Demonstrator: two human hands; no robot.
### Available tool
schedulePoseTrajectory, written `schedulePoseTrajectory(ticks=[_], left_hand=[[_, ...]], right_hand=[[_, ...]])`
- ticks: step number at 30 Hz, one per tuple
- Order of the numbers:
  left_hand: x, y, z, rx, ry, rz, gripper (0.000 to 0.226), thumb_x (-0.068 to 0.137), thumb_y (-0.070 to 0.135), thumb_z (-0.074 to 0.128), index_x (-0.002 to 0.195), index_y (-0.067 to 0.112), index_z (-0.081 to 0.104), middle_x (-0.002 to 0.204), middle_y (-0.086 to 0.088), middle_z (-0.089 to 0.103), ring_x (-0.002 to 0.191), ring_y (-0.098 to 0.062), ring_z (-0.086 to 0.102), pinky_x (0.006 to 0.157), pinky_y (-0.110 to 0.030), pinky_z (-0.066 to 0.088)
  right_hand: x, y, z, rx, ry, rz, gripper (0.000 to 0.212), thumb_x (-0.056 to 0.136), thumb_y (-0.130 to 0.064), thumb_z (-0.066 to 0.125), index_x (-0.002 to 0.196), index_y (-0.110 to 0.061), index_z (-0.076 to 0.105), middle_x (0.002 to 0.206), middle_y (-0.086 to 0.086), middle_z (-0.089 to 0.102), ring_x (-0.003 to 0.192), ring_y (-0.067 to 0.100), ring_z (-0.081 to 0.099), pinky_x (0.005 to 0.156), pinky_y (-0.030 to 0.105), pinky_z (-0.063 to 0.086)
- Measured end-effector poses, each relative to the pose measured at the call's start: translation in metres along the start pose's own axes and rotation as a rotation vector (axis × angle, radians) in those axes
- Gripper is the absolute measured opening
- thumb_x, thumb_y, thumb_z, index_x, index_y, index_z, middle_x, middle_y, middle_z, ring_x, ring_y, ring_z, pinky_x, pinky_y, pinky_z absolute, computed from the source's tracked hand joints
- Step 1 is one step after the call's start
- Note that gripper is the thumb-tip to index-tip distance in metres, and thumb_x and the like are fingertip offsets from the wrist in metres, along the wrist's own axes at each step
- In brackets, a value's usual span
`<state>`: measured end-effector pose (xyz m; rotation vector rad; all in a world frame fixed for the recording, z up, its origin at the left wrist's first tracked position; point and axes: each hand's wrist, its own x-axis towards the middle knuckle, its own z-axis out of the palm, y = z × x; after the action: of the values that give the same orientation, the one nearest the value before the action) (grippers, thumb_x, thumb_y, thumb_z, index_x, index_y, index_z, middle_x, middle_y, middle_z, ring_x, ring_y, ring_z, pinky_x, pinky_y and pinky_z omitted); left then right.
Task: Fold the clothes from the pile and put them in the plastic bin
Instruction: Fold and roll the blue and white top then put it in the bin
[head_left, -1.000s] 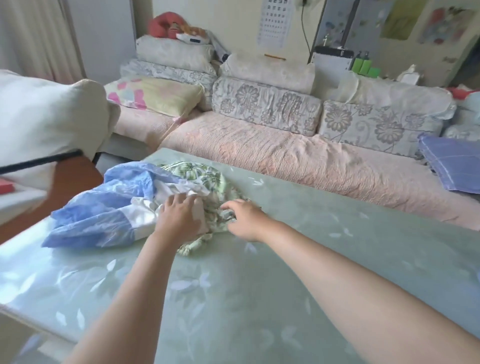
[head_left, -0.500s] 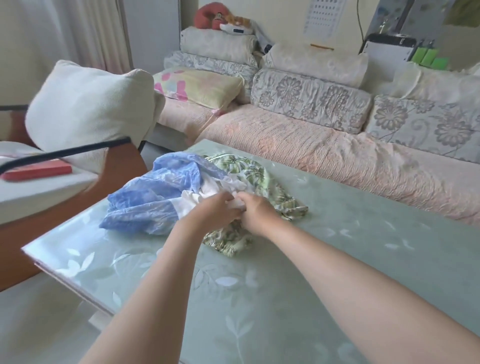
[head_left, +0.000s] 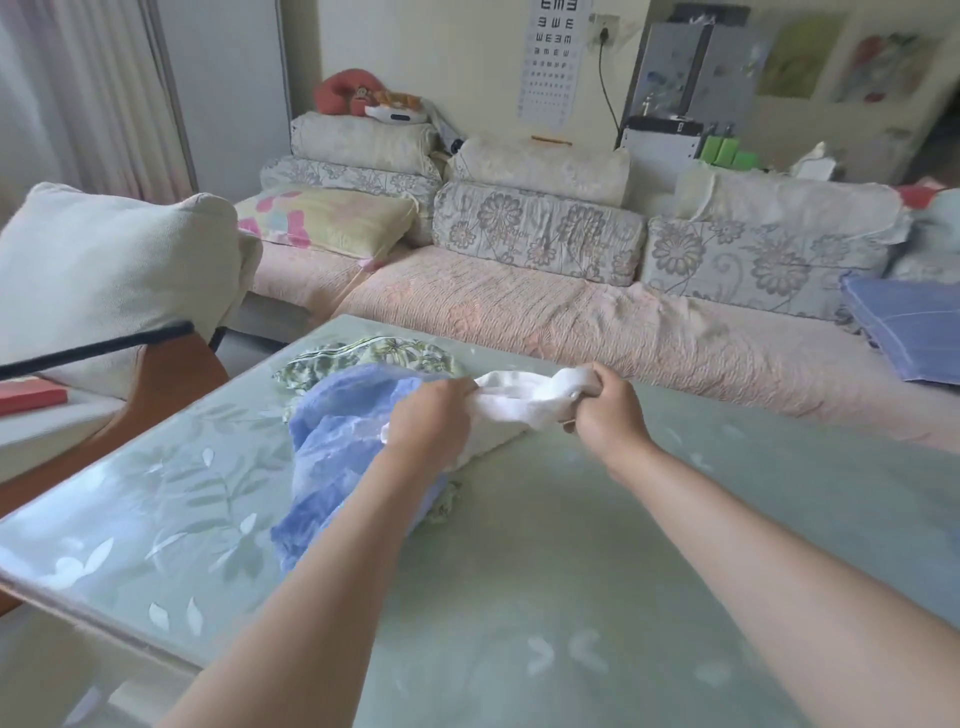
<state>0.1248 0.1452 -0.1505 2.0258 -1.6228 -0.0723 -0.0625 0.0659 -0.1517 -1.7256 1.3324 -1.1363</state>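
Both hands are gripping cloth: the left hand (head_left: 431, 418) and the right hand (head_left: 605, 410) are each curling their fingers round the white garment (head_left: 519, 402), holding it bunched into a rope-like band between them just above the bench (head_left: 519, 597).

The risk is lying at the left end. The white cloth is running under the left hand into the blue garment (head_left: 337, 457), and it cannot be told whether the two are separate pieces or tangled. A hard pull to the right would likely be dragging the blue one, and the green leaf-print garment (head_left: 374, 353) beneath it, across the slick glass top.

The white garment is looking soft, thick and crumpled, twisted where the right hand is gripping it, with no fold in it yet. The pile is lying on the far left part of the bench, and the plastic bin is not showing anywhere in view.
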Motion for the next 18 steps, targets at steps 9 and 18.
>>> schedulePoseTrajectory(ticks=[9,18], left_hand=[[-0.062,0.141,0.080,-0.276,-0.661,0.342,0.057,0.088,0.016,0.068,0.140,0.024,0.048,0.131,-0.001,0.059,0.117,-0.020,0.058,0.089,-0.024,0.042],[-0.035,0.124,0.104,-0.004,-0.279,0.419,0.049,0.087,0.004,0.044,0.114,0.037,0.069,0.131,0.005,0.059,0.125,-0.019,0.049,0.100,-0.031,0.042]], right_hand=[[-0.052,0.079,-0.136,-0.450,0.120,0.006,0.024,0.082,-0.005,0.055,0.081,-0.028,0.060,0.101,0.001,0.060,0.090,0.023,0.057,0.070,0.027,0.036],[-0.075,0.110,-0.166,-1.038,-0.480,0.075,0.064,0.091,-0.012,0.041,0.149,-0.037,0.035,0.160,0.004,0.022,0.151,0.024,0.010,0.120,0.037,0.013]])
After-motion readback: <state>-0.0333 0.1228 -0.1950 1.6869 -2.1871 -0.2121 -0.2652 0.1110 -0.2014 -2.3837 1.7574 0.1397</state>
